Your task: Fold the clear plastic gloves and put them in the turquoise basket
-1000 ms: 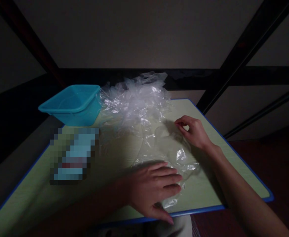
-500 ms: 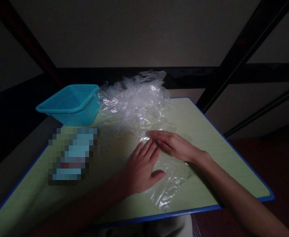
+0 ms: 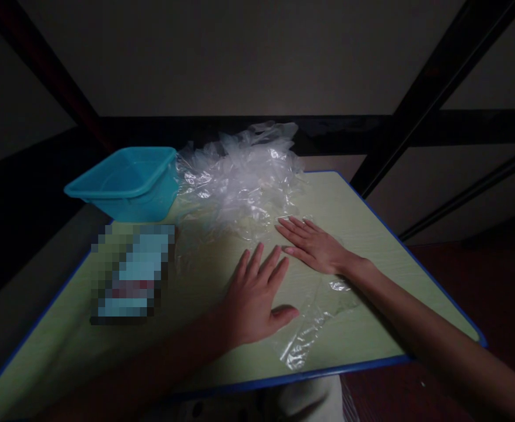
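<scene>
Head view: your left hand (image 3: 255,305) and right hand (image 3: 321,249) lie apart, fingers spread, over clear plastic film (image 3: 299,346) on the bench's (image 3: 384,328) near side; light, even outward pressure should limit creases.

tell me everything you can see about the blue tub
The blue tub looks like smooth plastic, with a rounded-corner rim and sides narrowing downward. It stands upright at the far left of the table, its rim jutting past the edge. Crumpled clear plastic meets its right side. Nothing shows inside, though its floor is partly hidden.
</scene>
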`<state>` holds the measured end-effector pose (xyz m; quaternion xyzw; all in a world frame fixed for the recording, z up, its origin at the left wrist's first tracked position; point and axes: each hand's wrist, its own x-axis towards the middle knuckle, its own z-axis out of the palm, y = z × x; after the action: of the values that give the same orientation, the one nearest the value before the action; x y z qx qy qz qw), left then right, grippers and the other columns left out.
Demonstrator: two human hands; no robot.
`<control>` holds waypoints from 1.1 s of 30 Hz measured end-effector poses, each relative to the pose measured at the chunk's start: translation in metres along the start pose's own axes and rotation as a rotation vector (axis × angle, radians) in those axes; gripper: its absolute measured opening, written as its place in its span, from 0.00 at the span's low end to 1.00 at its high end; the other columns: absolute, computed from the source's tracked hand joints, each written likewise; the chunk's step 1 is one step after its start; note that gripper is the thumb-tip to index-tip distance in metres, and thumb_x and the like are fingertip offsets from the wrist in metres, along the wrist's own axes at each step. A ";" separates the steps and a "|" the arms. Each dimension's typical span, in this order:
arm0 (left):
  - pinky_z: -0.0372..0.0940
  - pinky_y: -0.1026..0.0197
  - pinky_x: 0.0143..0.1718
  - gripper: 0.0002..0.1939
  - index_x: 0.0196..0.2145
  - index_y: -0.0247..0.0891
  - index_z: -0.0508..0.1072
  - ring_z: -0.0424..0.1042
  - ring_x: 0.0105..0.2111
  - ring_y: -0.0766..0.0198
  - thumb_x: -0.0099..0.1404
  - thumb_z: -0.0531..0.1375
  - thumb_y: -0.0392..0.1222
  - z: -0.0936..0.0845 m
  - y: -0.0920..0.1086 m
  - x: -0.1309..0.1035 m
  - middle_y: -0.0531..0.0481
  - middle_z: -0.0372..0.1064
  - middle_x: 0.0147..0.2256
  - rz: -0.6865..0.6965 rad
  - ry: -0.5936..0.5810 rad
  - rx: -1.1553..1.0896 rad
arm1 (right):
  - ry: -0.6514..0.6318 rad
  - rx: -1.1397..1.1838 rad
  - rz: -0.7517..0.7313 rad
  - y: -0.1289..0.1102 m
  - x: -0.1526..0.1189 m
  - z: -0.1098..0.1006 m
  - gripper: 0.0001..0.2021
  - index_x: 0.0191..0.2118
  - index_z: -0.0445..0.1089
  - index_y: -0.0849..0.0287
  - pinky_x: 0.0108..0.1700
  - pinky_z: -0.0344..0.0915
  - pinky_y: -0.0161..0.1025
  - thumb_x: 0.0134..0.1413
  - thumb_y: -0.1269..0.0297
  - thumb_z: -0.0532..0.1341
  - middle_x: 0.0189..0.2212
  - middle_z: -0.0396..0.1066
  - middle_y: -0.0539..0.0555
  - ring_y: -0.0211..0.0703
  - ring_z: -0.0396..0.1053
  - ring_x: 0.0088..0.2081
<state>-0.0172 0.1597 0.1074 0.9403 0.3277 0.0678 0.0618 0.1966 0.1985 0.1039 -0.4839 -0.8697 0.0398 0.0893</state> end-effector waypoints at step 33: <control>0.41 0.47 0.60 0.30 0.60 0.45 0.53 0.42 0.63 0.47 0.63 0.52 0.57 0.001 0.033 0.001 0.39 0.40 0.64 0.274 -0.023 -0.166 | 0.035 0.057 0.009 -0.006 -0.010 -0.011 0.22 0.60 0.55 0.63 0.61 0.48 0.55 0.64 0.61 0.44 0.62 0.52 0.62 0.50 0.47 0.63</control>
<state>0.0035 0.1345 0.1117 0.9686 0.1888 0.0916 0.1334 0.1990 0.1869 0.1143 -0.4855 -0.8644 0.0564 0.1179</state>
